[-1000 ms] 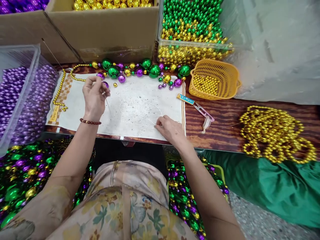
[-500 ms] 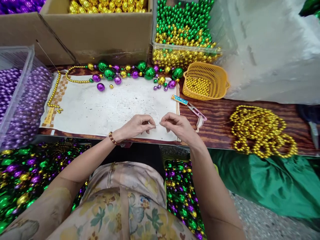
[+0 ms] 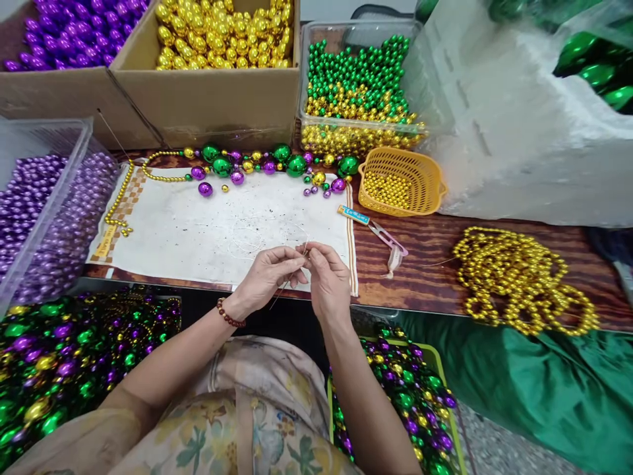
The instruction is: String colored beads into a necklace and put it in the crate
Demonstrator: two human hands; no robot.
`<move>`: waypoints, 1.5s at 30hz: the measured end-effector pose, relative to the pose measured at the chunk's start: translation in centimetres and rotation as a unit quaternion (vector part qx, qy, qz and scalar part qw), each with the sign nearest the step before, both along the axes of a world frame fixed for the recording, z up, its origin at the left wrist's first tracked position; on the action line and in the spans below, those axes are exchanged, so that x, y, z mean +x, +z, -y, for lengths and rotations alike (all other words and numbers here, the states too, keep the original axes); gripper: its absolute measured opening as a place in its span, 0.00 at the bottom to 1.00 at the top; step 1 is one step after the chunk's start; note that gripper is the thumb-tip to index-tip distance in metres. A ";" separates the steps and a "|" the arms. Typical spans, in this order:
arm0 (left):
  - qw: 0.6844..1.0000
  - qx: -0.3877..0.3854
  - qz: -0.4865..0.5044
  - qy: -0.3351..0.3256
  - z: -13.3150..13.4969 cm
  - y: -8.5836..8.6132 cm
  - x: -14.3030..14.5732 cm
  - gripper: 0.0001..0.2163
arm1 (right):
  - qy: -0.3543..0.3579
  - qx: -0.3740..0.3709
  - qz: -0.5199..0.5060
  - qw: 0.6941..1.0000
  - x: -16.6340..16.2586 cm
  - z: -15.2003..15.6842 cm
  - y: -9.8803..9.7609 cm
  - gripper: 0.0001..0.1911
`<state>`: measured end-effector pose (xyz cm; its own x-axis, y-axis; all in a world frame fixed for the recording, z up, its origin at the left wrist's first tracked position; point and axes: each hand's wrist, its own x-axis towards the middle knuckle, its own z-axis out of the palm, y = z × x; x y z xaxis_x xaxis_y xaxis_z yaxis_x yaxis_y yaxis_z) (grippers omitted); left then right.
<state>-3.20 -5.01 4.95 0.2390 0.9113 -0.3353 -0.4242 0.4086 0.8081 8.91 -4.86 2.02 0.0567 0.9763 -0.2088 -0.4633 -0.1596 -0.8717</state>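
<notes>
My left hand (image 3: 270, 277) and my right hand (image 3: 329, 280) meet fingertip to fingertip over the near edge of a white cloth (image 3: 198, 231). Both pinch a thin white thread (image 3: 277, 227) that loops loosely across the cloth; a fine needle seems to slant down from my left fingers. A bead bracelet circles my left wrist. Along the cloth's far edge lies a row of large green, purple and gold beads (image 3: 267, 165), with a strand of small gold beads (image 3: 123, 191) curling down the left side.
Cardboard boxes of purple (image 3: 74, 33) and gold beads (image 3: 222, 33) stand behind, beside a clear tub of green and gold ones (image 3: 356, 92). A yellow basket (image 3: 400, 181), thread snips (image 3: 390, 237) and a gold bead pile (image 3: 524, 277) lie right. Purple beads fill a tub left.
My left hand came down from the far-left beads to join the right hand. Both hands then drew closer together at the cloth's near edge, and the view tilted up.
</notes>
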 end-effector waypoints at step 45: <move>0.999 -0.003 -0.020 0.035 1.4 0.5 -1.4 0.12 | 0.116 0.098 0.067 0.986 1.2 1.0 1.2 0.05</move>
